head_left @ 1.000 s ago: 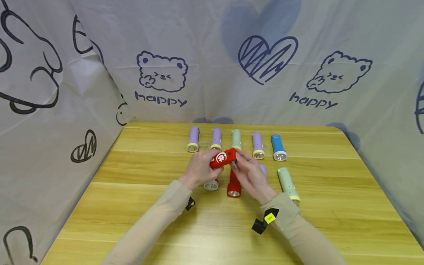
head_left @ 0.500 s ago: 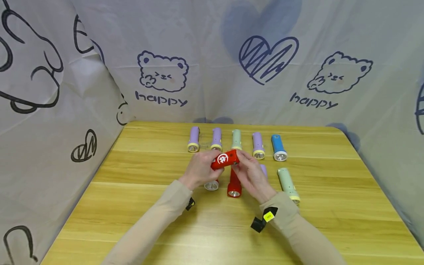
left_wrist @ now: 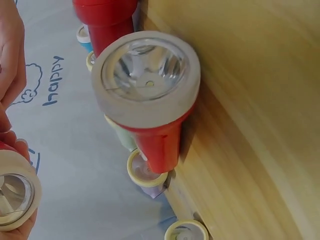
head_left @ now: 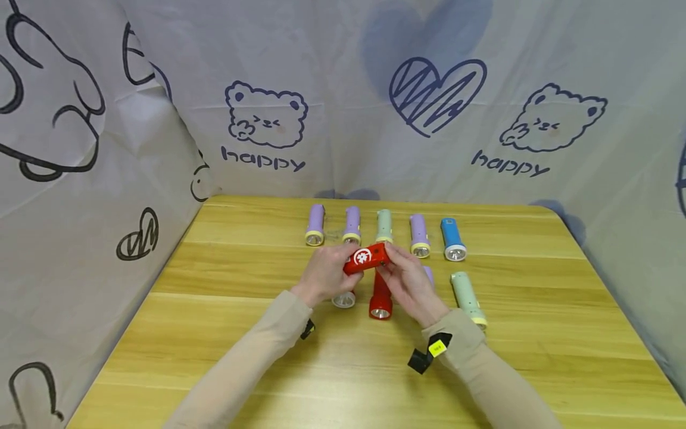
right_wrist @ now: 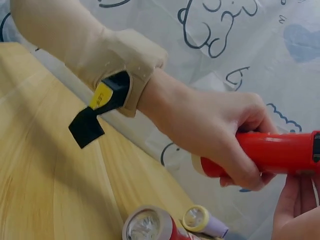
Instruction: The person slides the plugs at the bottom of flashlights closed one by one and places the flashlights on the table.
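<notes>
Above the middle of the table, a red flashlight with a white emblem is held nearly level. My left hand grips its body near the head, as the right wrist view also shows. At the tail end, my right hand pinches it between thumb and fingers. A black part shows at that end in the right wrist view. The held flashlight's white-rimmed lens faces the camera in the left wrist view. Just below the hands stand a white-rimmed red flashlight and an all-red flashlight.
Along the back lie two purple flashlights at left, then a green flashlight, a third purple flashlight and a blue flashlight. Another green flashlight lies right of the hands. My right hand mostly hides a purple flashlight.
A second ago silver metal prongs stuck out by the held flashlight's tail under my right fingers; now they are out of sight. Both hands stay almost in place.
</notes>
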Demonstrator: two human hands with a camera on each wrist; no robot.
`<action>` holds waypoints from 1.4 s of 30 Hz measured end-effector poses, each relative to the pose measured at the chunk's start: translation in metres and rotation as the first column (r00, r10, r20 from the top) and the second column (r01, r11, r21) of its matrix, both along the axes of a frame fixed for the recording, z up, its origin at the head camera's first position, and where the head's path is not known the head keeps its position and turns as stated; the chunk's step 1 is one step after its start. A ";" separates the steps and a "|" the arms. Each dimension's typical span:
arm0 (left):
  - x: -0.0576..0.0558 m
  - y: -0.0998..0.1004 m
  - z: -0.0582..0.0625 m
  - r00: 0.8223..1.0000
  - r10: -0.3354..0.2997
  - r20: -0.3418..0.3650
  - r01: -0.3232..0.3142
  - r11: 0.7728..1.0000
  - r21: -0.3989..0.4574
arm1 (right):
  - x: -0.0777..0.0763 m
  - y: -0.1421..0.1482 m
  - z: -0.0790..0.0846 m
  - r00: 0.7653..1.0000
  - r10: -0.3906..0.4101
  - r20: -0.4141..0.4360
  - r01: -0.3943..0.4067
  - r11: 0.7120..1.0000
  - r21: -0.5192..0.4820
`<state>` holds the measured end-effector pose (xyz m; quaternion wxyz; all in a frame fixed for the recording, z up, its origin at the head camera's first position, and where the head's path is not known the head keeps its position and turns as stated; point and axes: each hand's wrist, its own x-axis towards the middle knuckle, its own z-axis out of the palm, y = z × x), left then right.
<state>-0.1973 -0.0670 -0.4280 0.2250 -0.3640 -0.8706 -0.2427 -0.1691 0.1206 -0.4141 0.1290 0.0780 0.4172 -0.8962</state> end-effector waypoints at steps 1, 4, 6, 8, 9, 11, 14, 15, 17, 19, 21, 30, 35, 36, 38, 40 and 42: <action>-0.001 0.000 0.000 1.000 0.005 0.001 -0.005 1.000 -0.009 | 0.000 0.001 0.001 1.000 0.002 0.009 -0.002 1.000 -0.007; -0.001 -0.001 0.004 1.000 0.015 0.001 -0.015 0.999 -0.030 | 0.001 0.003 0.003 0.999 0.018 0.026 -0.016 0.999 -0.045; -0.002 -0.002 0.006 1.000 0.024 -0.010 -0.024 0.999 -0.048 | 0.002 0.005 0.005 0.999 0.029 0.044 -0.025 0.996 -0.082; -0.002 -0.003 0.009 0.999 0.029 -0.020 -0.031 0.998 -0.060 | 0.003 0.006 0.008 0.997 0.046 0.055 -0.039 0.992 -0.117; -0.002 -0.003 0.010 0.999 0.031 -0.024 -0.033 0.997 -0.067 | 0.004 0.007 0.008 0.997 0.055 0.060 -0.046 0.990 -0.132; -0.003 -0.004 0.011 0.999 0.033 -0.032 -0.035 0.996 -0.081 | 0.005 0.008 0.010 0.995 0.063 0.072 -0.052 0.987 -0.150; -0.004 -0.005 0.012 0.999 0.024 -0.040 -0.027 0.996 -0.089 | 0.006 0.010 0.012 0.994 0.074 0.084 -0.059 0.984 -0.167; -0.004 -0.005 0.012 0.999 0.020 -0.044 -0.024 0.996 -0.089 | 0.007 0.009 0.012 0.993 0.073 0.090 -0.057 0.983 -0.174; -0.004 -0.005 0.012 0.998 0.016 -0.055 -0.021 0.996 -0.089 | 0.007 0.009 0.012 0.993 0.077 0.091 -0.059 0.981 -0.184; -0.004 -0.005 0.012 0.998 0.015 -0.065 -0.020 0.996 -0.087 | 0.008 0.009 0.012 0.993 0.081 0.086 -0.064 0.980 -0.187; -0.004 -0.005 0.012 0.997 0.014 -0.071 -0.020 0.996 -0.087 | 0.008 0.008 0.011 0.993 0.084 0.081 -0.068 0.981 -0.184; -0.002 -0.004 0.009 0.996 0.010 -0.088 -0.017 0.997 -0.081 | 0.010 0.006 0.009 0.995 0.066 0.077 -0.054 0.987 -0.150; -0.002 -0.003 0.007 0.995 0.012 -0.095 -0.019 0.997 -0.075 | 0.010 0.006 0.008 0.996 0.068 0.065 -0.060 0.991 -0.119; -0.002 -0.003 0.006 0.995 0.014 -0.098 -0.021 0.997 -0.075 | 0.010 0.006 0.008 0.996 0.068 0.062 -0.061 0.992 -0.113; -0.001 -0.002 0.007 0.995 0.019 -0.100 -0.026 0.997 -0.074 | 0.009 0.005 0.007 0.996 0.064 0.058 -0.058 0.993 -0.101; -0.001 -0.001 0.008 0.995 0.026 -0.097 -0.033 0.997 -0.075 | 0.008 0.005 0.007 0.997 0.056 0.053 -0.051 0.995 -0.088; 0.000 0.000 0.008 0.996 0.032 -0.083 -0.039 0.996 -0.082 | 0.008 0.005 0.006 0.997 0.048 0.052 -0.043 0.996 -0.079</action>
